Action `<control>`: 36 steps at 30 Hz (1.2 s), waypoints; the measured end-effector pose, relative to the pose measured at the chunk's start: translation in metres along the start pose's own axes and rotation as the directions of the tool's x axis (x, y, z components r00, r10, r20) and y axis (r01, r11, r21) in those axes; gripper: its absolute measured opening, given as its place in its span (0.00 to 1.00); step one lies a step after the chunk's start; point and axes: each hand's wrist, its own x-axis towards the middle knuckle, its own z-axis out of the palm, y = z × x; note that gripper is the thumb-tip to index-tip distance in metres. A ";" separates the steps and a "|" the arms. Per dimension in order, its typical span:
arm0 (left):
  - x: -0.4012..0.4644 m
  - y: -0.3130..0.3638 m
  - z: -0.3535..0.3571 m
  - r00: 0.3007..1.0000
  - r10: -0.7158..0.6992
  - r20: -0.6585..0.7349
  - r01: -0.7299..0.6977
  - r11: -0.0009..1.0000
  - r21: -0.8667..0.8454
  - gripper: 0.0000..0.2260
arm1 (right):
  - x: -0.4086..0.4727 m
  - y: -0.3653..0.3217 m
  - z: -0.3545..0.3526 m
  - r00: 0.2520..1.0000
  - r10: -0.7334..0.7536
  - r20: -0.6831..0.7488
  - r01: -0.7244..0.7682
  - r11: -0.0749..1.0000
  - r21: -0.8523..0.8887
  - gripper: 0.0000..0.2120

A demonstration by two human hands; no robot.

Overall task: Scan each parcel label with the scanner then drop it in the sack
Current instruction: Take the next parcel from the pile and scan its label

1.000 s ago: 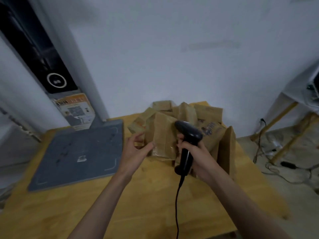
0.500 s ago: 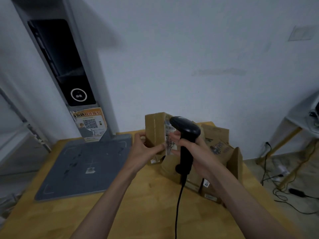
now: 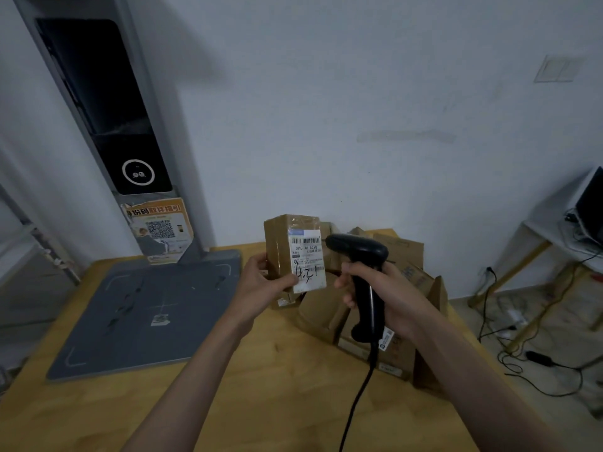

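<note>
Over the counter point(image 3: 277, 380), left hand point(image 3: 261, 282) grips the parcel point(image 3: 284, 252), right hand point(image 3: 381, 295) wraps the scanner point(image 3: 362, 272): swing its nose onto the label point(image 3: 308, 259) barcode.

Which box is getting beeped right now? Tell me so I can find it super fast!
Find the wooden table and the heap of brown boxes at its far edge. Just left of the heap, the left hand holds one parcel up in the air, beside the black scanner in the right hand. Only this box is lifted, with a white label bearing black scribble facing you.
</note>
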 end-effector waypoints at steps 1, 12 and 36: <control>0.000 0.000 -0.001 1.000 0.000 0.001 0.000 1.000 0.000 0.31 | -0.001 -0.001 0.000 1.000 0.007 0.006 -0.007 1.000 -0.021 0.12; -0.008 -0.006 -0.015 1.000 0.004 0.022 -0.004 1.000 -0.011 0.29 | -0.011 -0.014 0.029 0.999 -0.022 0.027 0.026 0.990 -0.139 0.03; -0.034 -0.061 -0.005 0.924 -0.069 0.375 0.050 0.997 0.061 0.27 | -0.077 0.066 0.042 0.904 0.086 -0.418 -0.065 0.996 0.065 0.02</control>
